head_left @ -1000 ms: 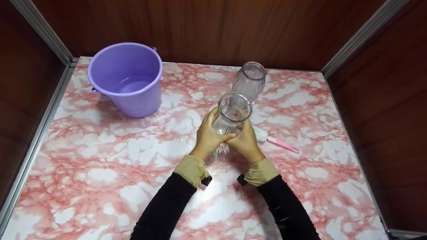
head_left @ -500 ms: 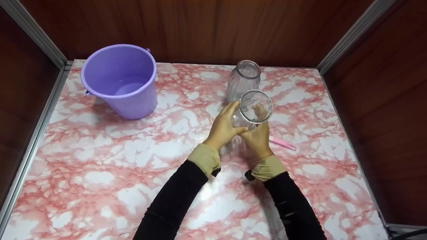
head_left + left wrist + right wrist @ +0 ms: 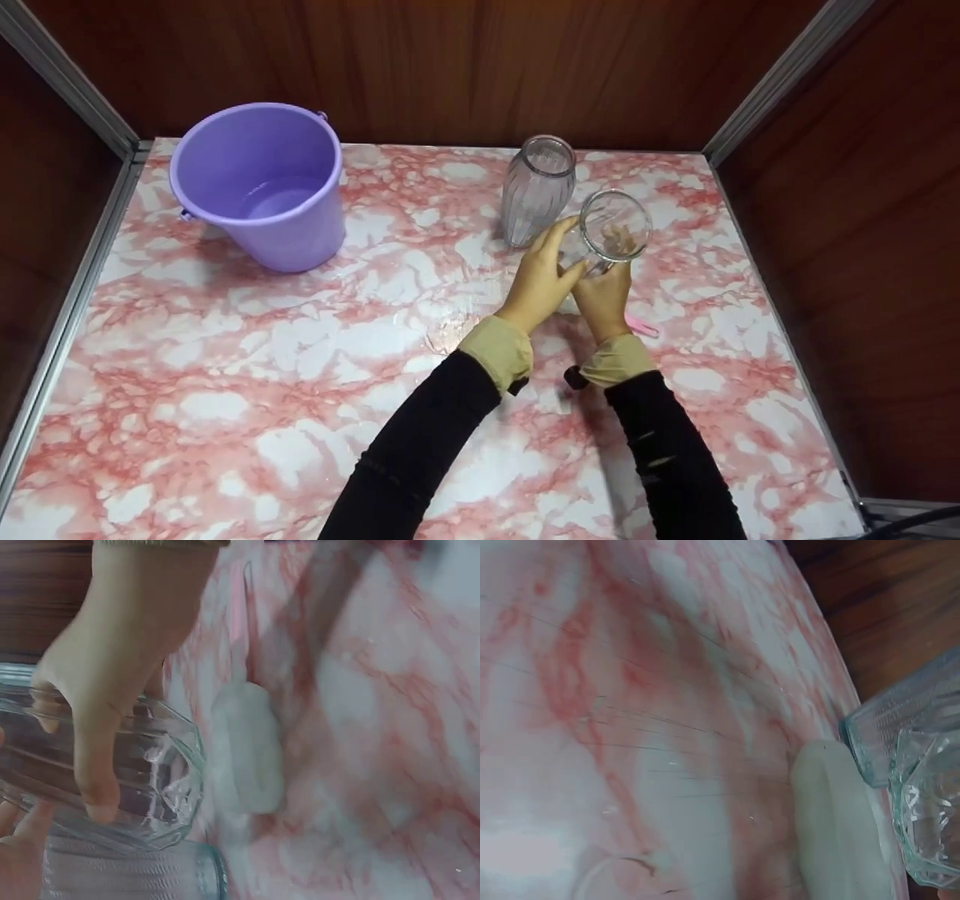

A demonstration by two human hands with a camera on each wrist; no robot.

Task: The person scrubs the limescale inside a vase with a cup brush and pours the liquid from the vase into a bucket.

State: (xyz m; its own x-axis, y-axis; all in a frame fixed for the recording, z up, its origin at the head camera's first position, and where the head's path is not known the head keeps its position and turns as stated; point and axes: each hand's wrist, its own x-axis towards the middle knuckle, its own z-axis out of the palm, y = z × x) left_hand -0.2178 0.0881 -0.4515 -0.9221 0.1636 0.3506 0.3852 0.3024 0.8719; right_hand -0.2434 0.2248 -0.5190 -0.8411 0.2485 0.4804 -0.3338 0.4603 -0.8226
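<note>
Both hands hold a clear faceted glass vase [image 3: 594, 251] above the table, its round mouth facing up and tilted to the right in the head view. My left hand [image 3: 540, 281] grips its left side; my right hand [image 3: 606, 296] grips it from the near side and right, some fingers showing through the glass. In the left wrist view the right thumb lies along the vase [image 3: 154, 784]. A bottle brush lies on the table beyond the vase's base, with a white sponge head [image 3: 246, 750] and pink handle [image 3: 643, 327]. A second ribbed glass vase [image 3: 536, 195] stands upright just behind the left fingertips.
A purple bucket [image 3: 300, 236] with liquid in its bottom stands at the back left. Wet patches [image 3: 450, 334] lie on the red-and-white marbled table [image 3: 217, 405]. Brown panels [image 3: 360, 67] enclose the back and both sides.
Both hands have carried the vase to the right and slightly away, and its mouth has tilted more to the right. The standing vase shows more fully. The head view has shifted slightly.
</note>
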